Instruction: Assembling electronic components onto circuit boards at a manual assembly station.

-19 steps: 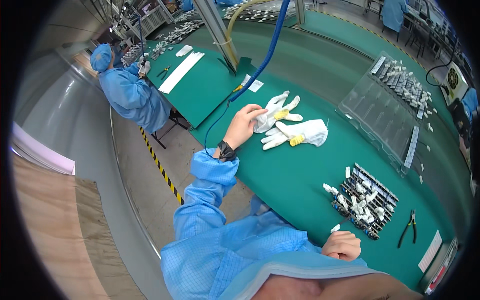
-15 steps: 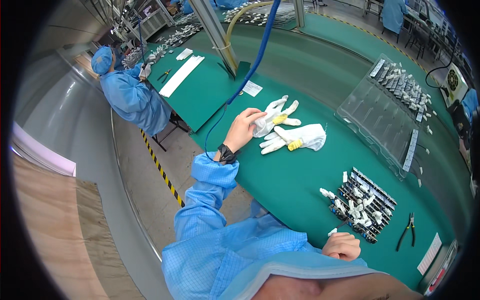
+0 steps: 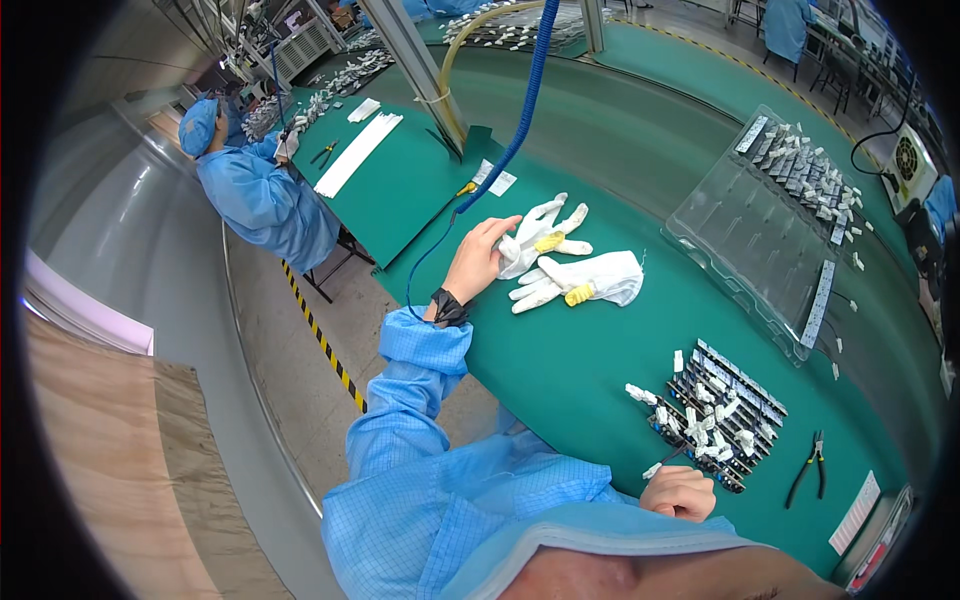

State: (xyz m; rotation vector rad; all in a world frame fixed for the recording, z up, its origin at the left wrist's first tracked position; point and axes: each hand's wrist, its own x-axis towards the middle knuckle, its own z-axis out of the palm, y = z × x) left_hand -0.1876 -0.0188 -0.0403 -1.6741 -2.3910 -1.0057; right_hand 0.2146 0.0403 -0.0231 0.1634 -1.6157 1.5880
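Note:
My left hand (image 3: 478,262) lies on the green work table, fingers stretched out, their tips at the cuff side of a white knitted glove (image 3: 519,254) with a yellow patch. A second white glove (image 3: 606,277) is spread flat just right of it. Around my left wrist is a black wrist strap (image 3: 449,308). Near the front edge, my right hand (image 3: 680,493) is curled closed; whatever it may hold is hidden. Next to its knuckles lies a white connector (image 3: 652,470) on a dark wire, beside a row of narrow circuit strips (image 3: 741,380) with several white connectors.
Black-handled cutters (image 3: 807,468) and a printed sheet (image 3: 855,512) lie at the right. A clear plastic tray (image 3: 735,245) holds more strips farther back. A blue coiled cord (image 3: 522,120) hangs over the table. At the far left, a co-worker in blue (image 3: 262,200) sits working.
My left hand has shifted slightly back, from over the glove's cuff to its edge. The view has moved a little; my right hand stays curled in place.

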